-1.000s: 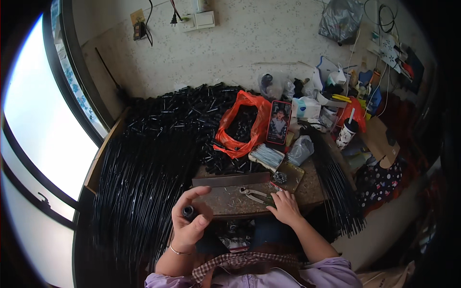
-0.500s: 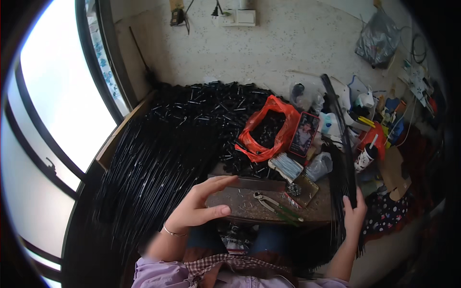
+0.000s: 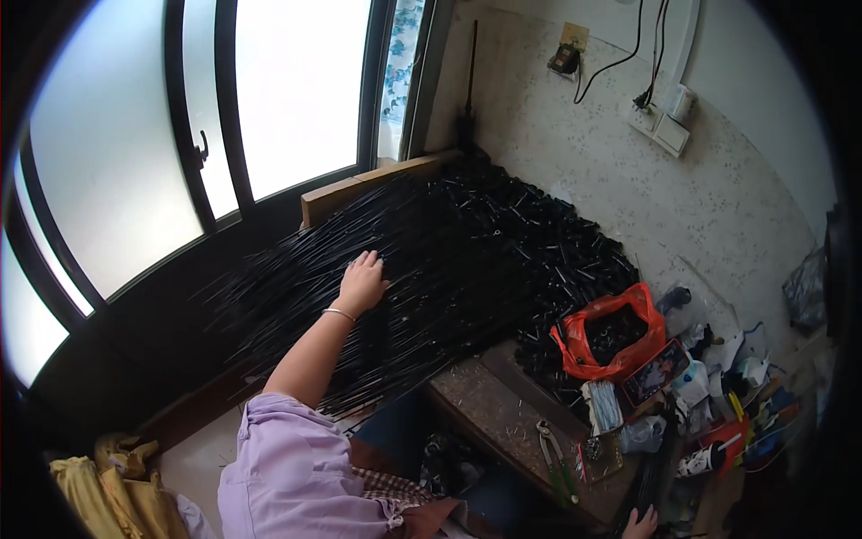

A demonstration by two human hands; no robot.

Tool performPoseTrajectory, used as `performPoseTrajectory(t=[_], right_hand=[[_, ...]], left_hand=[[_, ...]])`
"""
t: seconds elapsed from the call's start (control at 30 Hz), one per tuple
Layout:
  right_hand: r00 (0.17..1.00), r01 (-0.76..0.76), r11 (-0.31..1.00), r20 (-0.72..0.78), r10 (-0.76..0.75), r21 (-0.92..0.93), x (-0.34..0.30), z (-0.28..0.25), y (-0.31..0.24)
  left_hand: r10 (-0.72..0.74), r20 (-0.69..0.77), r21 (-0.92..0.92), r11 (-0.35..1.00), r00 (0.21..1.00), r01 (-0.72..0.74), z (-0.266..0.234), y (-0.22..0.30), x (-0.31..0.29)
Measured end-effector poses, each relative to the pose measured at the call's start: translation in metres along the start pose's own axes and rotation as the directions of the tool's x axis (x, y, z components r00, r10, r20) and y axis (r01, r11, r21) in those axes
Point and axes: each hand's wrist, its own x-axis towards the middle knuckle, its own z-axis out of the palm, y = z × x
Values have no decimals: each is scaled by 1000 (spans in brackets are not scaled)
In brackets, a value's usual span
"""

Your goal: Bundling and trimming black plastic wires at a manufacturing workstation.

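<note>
My left hand (image 3: pixel 362 284) reaches far forward over a broad mass of long thin black rods (image 3: pixel 440 292), a metal bangle on its wrist. Its fingers are extended and rest on or just above the rods, with nothing visibly gripped. At the lower edge, partly cut off, my right hand (image 3: pixel 640 523) shows a few fingers held apart. Next to it, at the right end of the worktable (image 3: pixel 480 400), lies a dark bundle of rods (image 3: pixel 645 485). Many short black tube-like pieces (image 3: pixel 561 242) are heaped behind the long rods.
A red plastic bag (image 3: pixel 588 364) holds small dark pieces; a phone (image 3: pixel 655 373) leans beside it. Green-handled pincers (image 3: pixel 558 463) and white sticks (image 3: pixel 603 406) lie on the table. A patterned cup (image 3: pixel 700 461) stands right. A wooden board (image 3: pixel 341 196) edges the pile by the window.
The view has turned left. My left hand has gone from above the table's edge out over the long rods. The long black piece by my right hand no longer stands tall in view.
</note>
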Motion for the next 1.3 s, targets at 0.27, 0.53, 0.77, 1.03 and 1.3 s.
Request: performPoseTrajectory(t=[0.27,0.53,0.77,1.03,1.3], right_hand=[[979,62,997,-194,-55,34,-6,-9,-17],[762,633,766,-265,-591,110,-49,2,-114],[436,897,379,-315,-843,227,-78,52,-188],[469,881,406,-331,-819,242,-58,63,-178],[471,876,384,-345,-812,293,-53,64,-164]], left_hand=[[-44,-218,341,933,975,118,24,-17,2],[-149,-263,105,978,953,181,-8,-33,19],[-128,-109,85,987,986,138,-6,-36,13],[-259,71,76,964,963,253,-52,-11,23],[-134,-65,-596,800,989,69,-110,34,76]])
